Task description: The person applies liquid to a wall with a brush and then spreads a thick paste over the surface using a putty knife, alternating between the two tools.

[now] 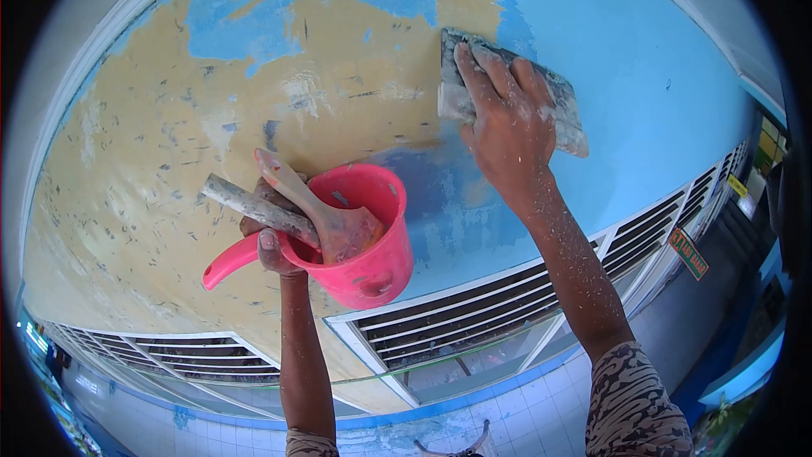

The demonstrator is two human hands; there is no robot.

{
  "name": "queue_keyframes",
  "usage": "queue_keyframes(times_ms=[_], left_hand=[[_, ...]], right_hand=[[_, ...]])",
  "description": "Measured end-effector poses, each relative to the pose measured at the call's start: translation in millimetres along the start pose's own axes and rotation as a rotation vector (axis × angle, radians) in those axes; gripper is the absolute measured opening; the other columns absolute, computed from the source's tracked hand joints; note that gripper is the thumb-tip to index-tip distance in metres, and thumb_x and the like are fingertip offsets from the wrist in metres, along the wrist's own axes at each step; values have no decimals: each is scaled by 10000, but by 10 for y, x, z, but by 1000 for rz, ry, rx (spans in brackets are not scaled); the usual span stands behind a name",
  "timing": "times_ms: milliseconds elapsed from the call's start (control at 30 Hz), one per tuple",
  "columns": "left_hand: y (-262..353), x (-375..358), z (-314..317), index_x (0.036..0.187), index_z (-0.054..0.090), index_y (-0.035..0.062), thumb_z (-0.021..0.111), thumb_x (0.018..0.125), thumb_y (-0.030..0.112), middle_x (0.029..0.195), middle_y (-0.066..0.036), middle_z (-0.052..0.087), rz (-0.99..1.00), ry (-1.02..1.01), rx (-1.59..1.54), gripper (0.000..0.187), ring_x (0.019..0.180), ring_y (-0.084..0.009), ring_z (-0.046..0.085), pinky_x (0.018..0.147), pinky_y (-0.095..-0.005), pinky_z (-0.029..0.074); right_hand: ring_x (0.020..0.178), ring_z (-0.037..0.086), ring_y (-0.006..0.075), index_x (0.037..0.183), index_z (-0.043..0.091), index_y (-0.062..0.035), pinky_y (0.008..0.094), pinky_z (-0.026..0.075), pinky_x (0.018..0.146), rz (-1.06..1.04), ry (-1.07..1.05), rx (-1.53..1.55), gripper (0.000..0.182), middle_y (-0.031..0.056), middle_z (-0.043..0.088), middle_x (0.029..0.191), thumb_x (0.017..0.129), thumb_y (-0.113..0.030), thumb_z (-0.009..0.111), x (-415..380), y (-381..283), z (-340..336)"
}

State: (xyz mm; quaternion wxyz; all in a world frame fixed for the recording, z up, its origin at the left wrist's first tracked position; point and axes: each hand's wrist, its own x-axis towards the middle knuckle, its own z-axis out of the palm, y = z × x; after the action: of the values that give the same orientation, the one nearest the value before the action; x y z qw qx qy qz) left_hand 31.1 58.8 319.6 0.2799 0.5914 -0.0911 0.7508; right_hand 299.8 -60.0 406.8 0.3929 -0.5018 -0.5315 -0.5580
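Observation:
My right hand (512, 135), dusted with pale flecks, presses a wide flat scraper (568, 123) smeared with grey-white filler against the wall. Its fingers spread over the back of the blade. Lower and to the left, my left hand (277, 258) grips a pink plastic dipper (372, 275) near the base of its handle, thumb by the rim. A paintbrush (338, 224) with a pale handle leans inside the dipper, bristle end down. Beside it a filler-crusted stick-like handle (258, 207) juts out to the left. The dipper's contents are mostly hidden.
The wall (135, 203) shows a large tan area with dark marks and pale smears, edged by light blue paint (634, 68). White louvred vents (474, 313) run below. A small sign (688, 254) hangs at right, and white tiles (524, 410) appear underneath.

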Motion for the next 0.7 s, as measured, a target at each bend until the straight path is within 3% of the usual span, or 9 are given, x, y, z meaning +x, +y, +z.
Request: queue_keyframes(times_ms=[67, 367, 433, 467, 533, 600, 700], left_hand=[[-56, -16, -153, 1077, 611, -116, 520, 789, 575, 1062, -275, 636, -24, -96, 80, 755, 932, -347, 642, 838, -454, 528], [-80, -8, -129, 1059, 631, -110, 552, 787, 558, 1065, -289, 636, 1, -87, 23, 725, 943, -357, 643, 854, -459, 530], [-81, -23, -156, 1064, 629, -112, 553, 786, 558, 1070, -289, 636, -5, -90, 32, 730, 953, -357, 643, 858, -459, 530], [-84, -24, -160, 1070, 628, -115, 553, 786, 559, 1076, -290, 636, -17, -95, 42, 736, 964, -358, 643, 861, -459, 529], [-104, 25, -149, 1072, 626, -116, 551, 786, 560, 1076, -289, 636, -9, -99, 40, 737, 965, -357, 643, 861, -459, 529], [-136, 76, -128, 1077, 624, -117, 549, 788, 560, 1076, -289, 636, -9, -106, 37, 740, 967, -357, 643, 861, -459, 528], [-137, 34, -142, 1083, 621, -118, 545, 790, 561, 1077, -288, 637, -38, -105, 42, 744, 970, -356, 642, 861, -459, 528]], right_hand=[[978, 571, 267, 1326, 647, -80, 402, 516, 858, -3, -18, -4, 799, 44, 636, 1164, 549, 4, 814, -79, -39, 4], [975, 569, 269, 1311, 665, -88, 416, 512, 848, 8, 44, 10, 770, 54, 640, 1141, 560, -14, 812, 167, -124, 14], [925, 565, 245, 1184, 710, -30, 384, 509, 796, -173, 53, 11, 438, 44, 627, 1013, 747, -35, 676, -56, -227, -13], [925, 565, 245, 1184, 710, -30, 384, 509, 796, -178, 58, 12, 438, 44, 627, 1013, 747, -35, 676, -32, -197, 5], [1026, 579, 299, 1334, 641, -116, 448, 514, 885, -147, 17, 14, 761, 66, 637, 1165, 600, -70, 834, 82, -76, 81], [1077, 590, 324, 1365, 615, -160, 467, 518, 924, -129, 162, -87, 767, 74, 637, 1218, 634, -113, 842, 529, 174, 207], [1135, 588, 346, 1385, 598, -194, 476, 507, 974, -47, 94, -58, 774, 69, 629, 1277, 653, -132, 841, 916, 254, 130]])
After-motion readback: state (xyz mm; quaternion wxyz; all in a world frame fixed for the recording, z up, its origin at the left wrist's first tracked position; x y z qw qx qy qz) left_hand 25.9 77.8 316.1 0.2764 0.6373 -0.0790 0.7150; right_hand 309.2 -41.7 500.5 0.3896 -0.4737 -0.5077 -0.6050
